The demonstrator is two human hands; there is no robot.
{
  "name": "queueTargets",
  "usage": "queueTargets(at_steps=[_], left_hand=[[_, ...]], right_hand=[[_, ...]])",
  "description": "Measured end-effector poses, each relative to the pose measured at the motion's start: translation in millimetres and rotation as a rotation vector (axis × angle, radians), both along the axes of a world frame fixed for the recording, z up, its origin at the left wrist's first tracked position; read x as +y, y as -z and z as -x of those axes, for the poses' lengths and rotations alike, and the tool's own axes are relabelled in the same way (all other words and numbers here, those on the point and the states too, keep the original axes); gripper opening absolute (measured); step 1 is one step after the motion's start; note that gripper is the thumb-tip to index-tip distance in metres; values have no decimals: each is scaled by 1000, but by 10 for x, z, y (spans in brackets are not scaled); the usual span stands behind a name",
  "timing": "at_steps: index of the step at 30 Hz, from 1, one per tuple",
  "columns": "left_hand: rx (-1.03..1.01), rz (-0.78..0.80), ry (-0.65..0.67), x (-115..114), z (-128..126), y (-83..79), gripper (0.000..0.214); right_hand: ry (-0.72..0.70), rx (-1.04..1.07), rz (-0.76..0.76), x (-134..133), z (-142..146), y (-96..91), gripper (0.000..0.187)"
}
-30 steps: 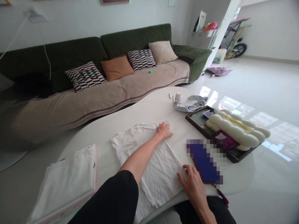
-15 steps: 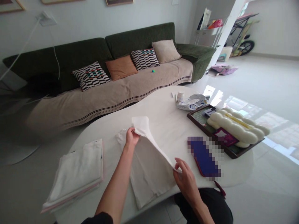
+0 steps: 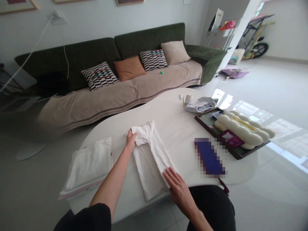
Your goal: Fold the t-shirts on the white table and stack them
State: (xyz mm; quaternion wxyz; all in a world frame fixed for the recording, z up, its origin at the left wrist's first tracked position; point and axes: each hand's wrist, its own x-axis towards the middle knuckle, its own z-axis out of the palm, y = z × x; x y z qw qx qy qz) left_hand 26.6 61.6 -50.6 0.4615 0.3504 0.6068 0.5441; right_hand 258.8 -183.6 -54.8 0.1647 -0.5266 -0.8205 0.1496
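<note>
I see a white shirt [image 3: 157, 147] on the white table [image 3: 173, 117] near some folded cloth [image 3: 90, 163], w/ L hand [image 3: 131, 139] pinching its far end & R hand [image 3: 177, 185] laid flat on its near end

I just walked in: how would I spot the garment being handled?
Find the pale table beside the green sofa. On its near side lies the white garment. Unlike the folded white cloth to its left, it has the left hand gripping it and the right hand flat on it.
</note>
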Motion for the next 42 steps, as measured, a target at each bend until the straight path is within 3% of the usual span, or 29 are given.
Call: queueTargets(at_steps=[5,10,12,15,17,19,22,27,31,34,37,39,42], left_hand=[[250,67,-12,-30,147,101,39],[501,25,-46,73,138,-92,51],[741,-95,67,93,-29,-160,47],[1134,-298,447,70,-431,-140,40],[1280,-316,646,50,-692,-59,43],[1382,-226,714,56,-864,36,51],[1452,-82,683,126,-932,145,63],[1434,-32,674,285,-873,192,74],[1353,-5,685,409,-890,121,87],[1252,43,751,405,-897,-41,83],[1229,-75,802,28,-819,-234,72],[1228,-201,824,-502,-701,-301,70],[1197,-242,984,-1500,-467,-254,75]], right_hand=[[-5,-4,-30,-55,67,64,56],[-49,-20,-32,-69,26,-64,46],[-45,-17,-53,1,51,-130,43],[-6,-18,-93,213,142,-137,40],[13,-25,-102,372,196,-67,44],[32,-51,-83,487,216,36,47],[76,-118,-39,527,200,169,53],[173,-159,-11,378,235,230,61],[194,-131,12,199,286,203,66],[139,-110,35,86,235,133,68],[81,-107,55,72,92,20,69],[43,-109,67,119,-32,-52,70],[-73,-105,101,190,-197,-104,76]])
